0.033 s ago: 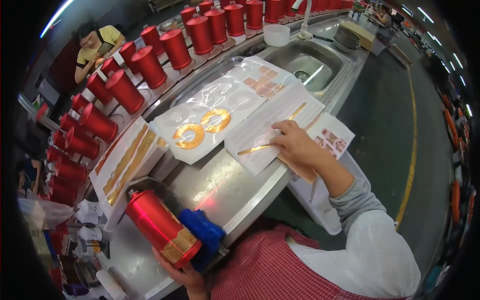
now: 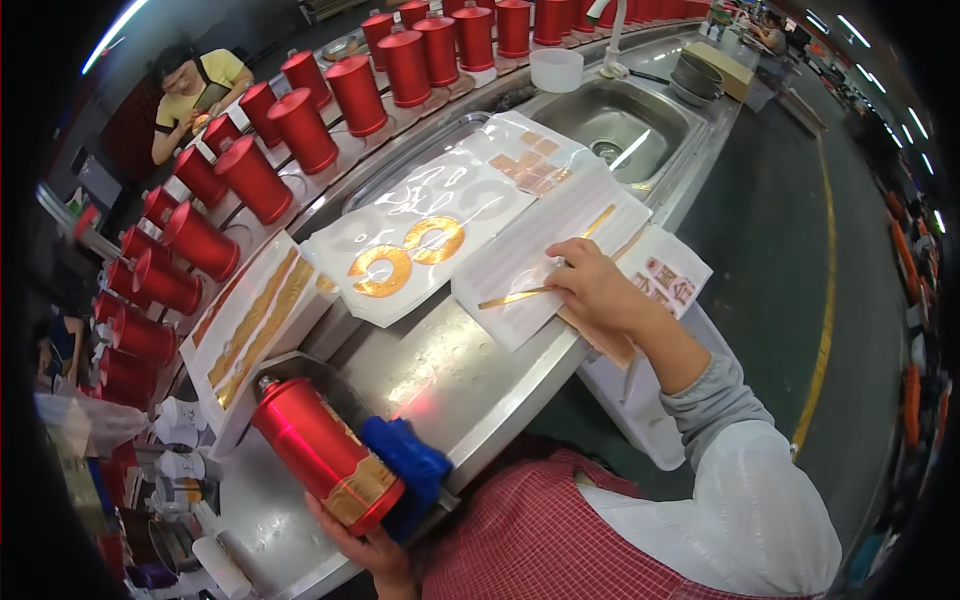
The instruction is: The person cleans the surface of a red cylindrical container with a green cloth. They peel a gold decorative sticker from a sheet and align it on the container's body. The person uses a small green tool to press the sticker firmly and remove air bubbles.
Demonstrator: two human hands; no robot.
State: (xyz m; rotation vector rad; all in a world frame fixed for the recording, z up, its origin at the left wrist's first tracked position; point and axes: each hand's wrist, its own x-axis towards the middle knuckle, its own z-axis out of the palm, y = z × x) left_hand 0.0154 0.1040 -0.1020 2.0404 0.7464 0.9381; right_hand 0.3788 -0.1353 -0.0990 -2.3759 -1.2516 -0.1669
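Observation:
A shiny red metal bottle with a gold decorated band near its base lies tilted at the lower left, its small neck pointing up and left. My left hand is closed around its base end from below. Over a white backing sheet, the fingers of my right hand are pinched at the end of a thin gold strip. Another gold strip lies further up the same sheet. A blue cloth sits right beside the bottle.
Clear sheets with gold ring stickers lie mid-counter, and a box with wavy gold strips stands left. Behind runs a conveyor of red bottles. A sink is at the far right. Across the line sits a person in yellow.

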